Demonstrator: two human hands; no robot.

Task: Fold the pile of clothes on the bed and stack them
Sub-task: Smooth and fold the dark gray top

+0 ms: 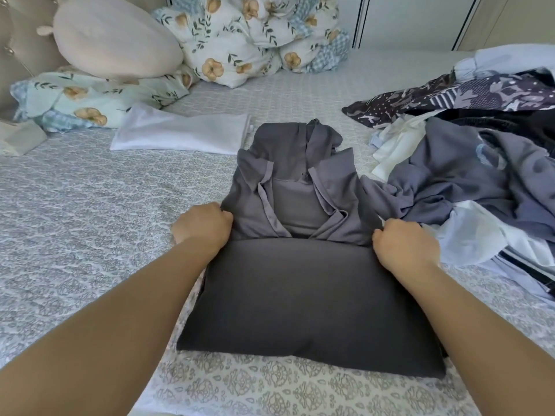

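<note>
Folding the dark grey hooded cotton top (300, 265) at frame centre: left hand (204, 226) and right hand (405, 247) each pinch its doubled edge; next, carry that edge toward the hood.

Patterned bed (75, 205) — grey garment (300, 250), clothes pile (480, 175), pillows (240, 40).

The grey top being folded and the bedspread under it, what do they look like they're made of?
Grey top: looks like smooth, matte knit, perhaps a cotton or synthetic jersey; it drapes softly and folds without stiff creases. Bedspread: seems a quilted or textured woven cotton, with a raised grey medallion pattern.
</note>
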